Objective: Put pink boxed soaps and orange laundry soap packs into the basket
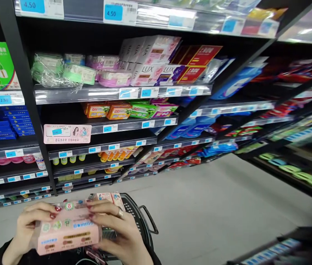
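A pink wrapped pack (67, 230) with green and white round labels is held low in front of me with both hands. My left hand (30, 224) grips its left end, fingers curled over the top edge. My right hand (122, 233), a ring on one finger, closes over its right end. Just behind the pack sits a black shopping basket (137, 217) with a second pink pack (108, 198) showing in it.
Dark store shelving runs along the left and back, stocked with LUX soap boxes (147, 59), orange and green soap bars (119, 110), blue boxes (3, 123) and price tags. A grey floor aisle (213, 206) opens to the right, with more shelves at the far right.
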Demonstrator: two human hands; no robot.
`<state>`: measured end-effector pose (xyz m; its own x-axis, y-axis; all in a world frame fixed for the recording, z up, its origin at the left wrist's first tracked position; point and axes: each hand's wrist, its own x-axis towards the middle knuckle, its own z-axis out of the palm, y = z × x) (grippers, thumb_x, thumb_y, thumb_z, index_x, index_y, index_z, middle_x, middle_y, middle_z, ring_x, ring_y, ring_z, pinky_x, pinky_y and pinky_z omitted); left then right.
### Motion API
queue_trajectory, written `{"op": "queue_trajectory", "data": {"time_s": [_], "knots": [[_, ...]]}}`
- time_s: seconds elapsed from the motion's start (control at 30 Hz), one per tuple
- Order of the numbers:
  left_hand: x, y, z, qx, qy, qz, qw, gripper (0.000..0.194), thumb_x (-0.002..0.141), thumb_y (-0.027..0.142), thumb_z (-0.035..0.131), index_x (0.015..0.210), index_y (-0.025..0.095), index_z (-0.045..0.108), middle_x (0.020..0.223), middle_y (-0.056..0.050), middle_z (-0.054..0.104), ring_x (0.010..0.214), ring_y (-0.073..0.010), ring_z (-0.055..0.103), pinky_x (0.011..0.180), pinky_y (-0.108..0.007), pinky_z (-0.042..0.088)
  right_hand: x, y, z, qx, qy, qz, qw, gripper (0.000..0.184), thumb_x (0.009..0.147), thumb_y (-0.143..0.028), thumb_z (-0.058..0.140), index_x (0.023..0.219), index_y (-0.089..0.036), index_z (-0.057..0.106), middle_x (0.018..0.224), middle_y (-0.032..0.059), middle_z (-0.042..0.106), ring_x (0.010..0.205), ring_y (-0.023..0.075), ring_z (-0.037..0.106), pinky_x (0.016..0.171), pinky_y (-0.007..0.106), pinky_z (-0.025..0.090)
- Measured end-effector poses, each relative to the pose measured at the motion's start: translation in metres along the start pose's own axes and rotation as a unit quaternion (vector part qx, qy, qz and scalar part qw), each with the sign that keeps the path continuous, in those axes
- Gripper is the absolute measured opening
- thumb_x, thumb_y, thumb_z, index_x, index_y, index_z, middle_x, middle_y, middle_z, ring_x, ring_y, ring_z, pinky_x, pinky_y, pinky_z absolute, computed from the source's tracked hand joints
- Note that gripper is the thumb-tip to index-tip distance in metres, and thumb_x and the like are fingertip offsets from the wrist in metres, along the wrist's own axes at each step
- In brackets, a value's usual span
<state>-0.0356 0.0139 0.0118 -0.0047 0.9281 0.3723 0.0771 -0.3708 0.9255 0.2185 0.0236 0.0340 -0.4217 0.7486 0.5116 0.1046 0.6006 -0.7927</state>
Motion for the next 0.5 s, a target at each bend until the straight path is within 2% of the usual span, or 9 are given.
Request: {"op": "queue_trajectory", "data": {"time_s": [0.1,0.17,0.2,0.27,0.3,0.37,0.43,0.5], "knots": [[0.007,0.004,-0.005,0.005,-0.029,0.058,0.998,0.019,0.056,0.021,0.082,0.068,0.034,0.076,0.063,-0.003,0.072,0.053,-0.0203,0.067,0.053,-0.029,0.056,-0.004,-0.006,-0.003,-0.013,-0.006,-0.016,1.000,0.032,0.084,-0.037,0.064,0.115,-0.036,0.061,0.103,0.0041,0.066,0.106,0.0232,0.060,0.089,0.041,0.052],[0.011,0.004,-0.004,-0.003,-0.035,0.043,0.998,0.018,0.055,0.022,0.082,0.068,0.033,0.076,0.065,-0.003,0.073,0.056,-0.0201,0.067,0.054,-0.027,0.056,-0.006,-0.007,-0.001,-0.021,-0.002,0.004,1.000,0.030,0.083,-0.042,0.063,0.112,-0.033,0.063,0.102,0.0051,0.067,0.106,0.0245,0.060,0.091,0.043,0.050],[0.013,0.001,-0.003,-0.012,-0.040,0.007,0.999,0.021,0.053,0.022,0.084,0.070,0.031,0.076,0.069,-0.003,0.073,0.060,-0.0209,0.068,0.056,-0.027,0.056,-0.007,-0.007,0.000,-0.022,0.006,0.024,0.999,0.032,0.082,-0.045,0.064,0.111,-0.031,0.064,0.102,0.0055,0.067,0.104,0.0246,0.060,0.090,0.042,0.050],[0.014,-0.007,0.002,-0.053,-0.067,-0.118,0.989,0.032,0.049,0.026,0.085,0.079,0.025,0.075,0.077,-0.004,0.073,0.068,-0.0228,0.068,0.058,-0.027,0.055,-0.007,-0.004,0.005,-0.012,0.033,0.102,0.994,0.035,0.081,-0.047,0.063,0.111,-0.028,0.062,0.100,0.0056,0.067,0.095,0.0227,0.063,0.082,0.037,0.051],[0.014,-0.013,0.006,-0.082,-0.078,-0.198,0.974,0.038,0.050,0.030,0.085,0.085,0.022,0.072,0.078,-0.005,0.072,0.069,-0.0226,0.067,0.058,-0.027,0.055,-0.008,-0.001,0.008,-0.008,0.047,0.156,0.987,0.033,0.084,-0.044,0.061,0.111,-0.026,0.061,0.097,0.0051,0.067,0.087,0.0208,0.064,0.075,0.033,0.052],[0.013,-0.025,0.016,-0.135,-0.086,-0.357,0.920,0.053,0.055,0.041,0.082,0.097,0.016,0.063,0.073,-0.004,0.069,0.062,-0.0202,0.064,0.054,-0.028,0.054,-0.010,0.006,0.016,-0.022,0.068,0.263,0.962,0.026,0.087,-0.032,0.052,0.111,-0.023,0.059,0.089,0.0034,0.066,0.075,0.0173,0.063,0.065,0.028,0.050],[0.011,-0.036,0.027,-0.151,-0.093,-0.465,0.867,0.059,0.062,0.050,0.075,0.102,0.013,0.053,0.067,-0.002,0.066,0.054,-0.0183,0.062,0.052,-0.029,0.053,-0.016,0.013,0.027,-0.083,0.065,0.324,0.940,0.029,0.083,-0.024,0.052,0.112,-0.021,0.058,0.094,0.0044,0.065,0.081,0.0185,0.061,0.071,0.029,0.049],[0.007,-0.046,0.039,-0.128,-0.122,-0.509,0.842,0.060,0.063,0.054,0.073,0.100,0.012,0.049,0.064,-0.001,0.064,0.051,-0.0173,0.061,0.048,-0.029,0.052,-0.024,0.020,0.040,-0.176,0.036,0.340,0.923,0.046,0.074,-0.029,0.066,0.117,-0.020,0.057,0.109,0.0085,0.061,0.099,0.0256,0.056,0.088,0.038,0.045]]}}
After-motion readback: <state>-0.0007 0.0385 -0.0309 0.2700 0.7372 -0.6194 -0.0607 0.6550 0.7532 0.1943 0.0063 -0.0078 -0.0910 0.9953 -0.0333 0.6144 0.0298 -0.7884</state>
